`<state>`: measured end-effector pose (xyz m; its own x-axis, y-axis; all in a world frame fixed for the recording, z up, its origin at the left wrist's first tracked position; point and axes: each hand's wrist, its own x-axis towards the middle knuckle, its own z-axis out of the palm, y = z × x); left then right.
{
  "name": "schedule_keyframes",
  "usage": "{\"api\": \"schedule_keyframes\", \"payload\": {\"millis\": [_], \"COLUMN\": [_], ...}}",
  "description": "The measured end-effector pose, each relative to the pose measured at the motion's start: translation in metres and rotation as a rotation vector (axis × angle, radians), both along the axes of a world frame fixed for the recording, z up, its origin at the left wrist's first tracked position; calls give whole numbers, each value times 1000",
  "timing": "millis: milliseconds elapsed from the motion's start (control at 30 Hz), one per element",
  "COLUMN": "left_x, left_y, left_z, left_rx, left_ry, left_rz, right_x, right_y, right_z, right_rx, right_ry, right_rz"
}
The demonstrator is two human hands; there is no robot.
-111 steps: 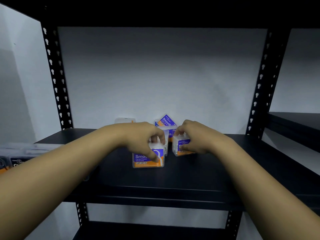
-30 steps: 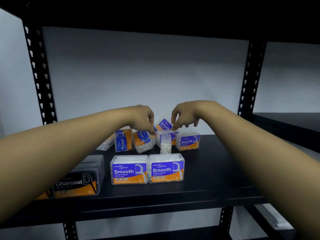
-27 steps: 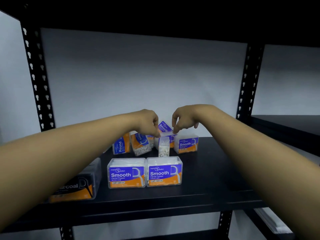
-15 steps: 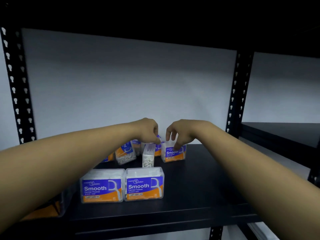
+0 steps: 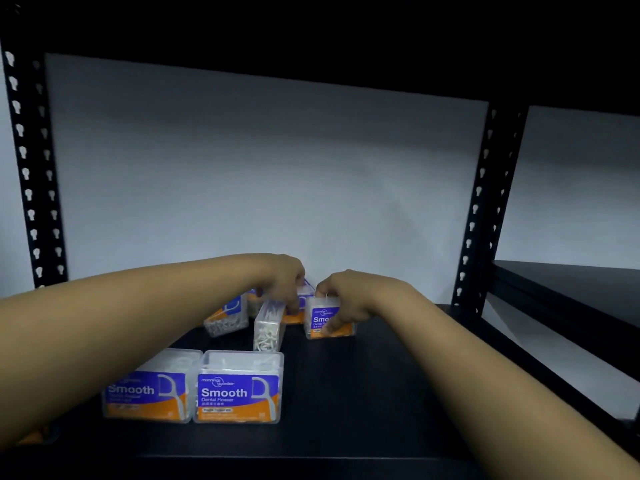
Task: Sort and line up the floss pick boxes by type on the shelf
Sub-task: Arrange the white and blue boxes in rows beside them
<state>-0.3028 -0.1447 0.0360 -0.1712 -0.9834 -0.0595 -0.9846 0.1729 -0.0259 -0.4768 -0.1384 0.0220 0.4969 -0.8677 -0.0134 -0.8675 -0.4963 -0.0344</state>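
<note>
Two clear "Smooth" floss pick boxes stand side by side near the front of the black shelf (image 5: 363,403): the left one (image 5: 149,393) partly behind my forearm, the right one (image 5: 239,393) in full view. Farther back, my right hand (image 5: 349,299) grips another Smooth box (image 5: 320,322) that rests on the shelf. My left hand (image 5: 280,282) reaches over a box standing end-on (image 5: 267,325) and closes on a box behind it (image 5: 294,315), mostly hidden. A tilted box (image 5: 227,318) lies to the left of these.
Perforated black uprights stand at the left (image 5: 31,174) and right (image 5: 481,209) of the bay, with a grey wall behind. The shelf above hangs low overhead. A neighbouring black shelf (image 5: 568,289) extends to the right.
Both hands have dropped from above the rear cluster onto it. My right hand now grips the rear right Smooth box. The view has shifted, and the Charcoal box at left is out of sight.
</note>
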Motion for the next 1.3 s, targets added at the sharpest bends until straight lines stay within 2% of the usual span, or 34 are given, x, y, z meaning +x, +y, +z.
{"api": "schedule_keyframes", "payload": {"millis": [300,467,867,1000,1167,1300], "left_x": [-2,6,38,56,82,95], "left_y": [-3,0,59,96,129,132], "left_z": [-4,1,59,59,42,26], "left_rx": [23,-27,-198,-136,-84,-50], "left_ry": [12,135,367,366,438,470], "left_rz": [-11,-17,-182,-206,-268,-234], "right_x": [-5,-18,-32,-28,-20,-6], "right_y": [4,13,64,88,112,121], "right_z": [-1,10,58,53,35,15], "right_rx": [22,-30,-85,-113,-34,43], "right_ry": [18,22,-156,-129,-161,-122], "right_rz": [41,19,62,128,242,294]}}
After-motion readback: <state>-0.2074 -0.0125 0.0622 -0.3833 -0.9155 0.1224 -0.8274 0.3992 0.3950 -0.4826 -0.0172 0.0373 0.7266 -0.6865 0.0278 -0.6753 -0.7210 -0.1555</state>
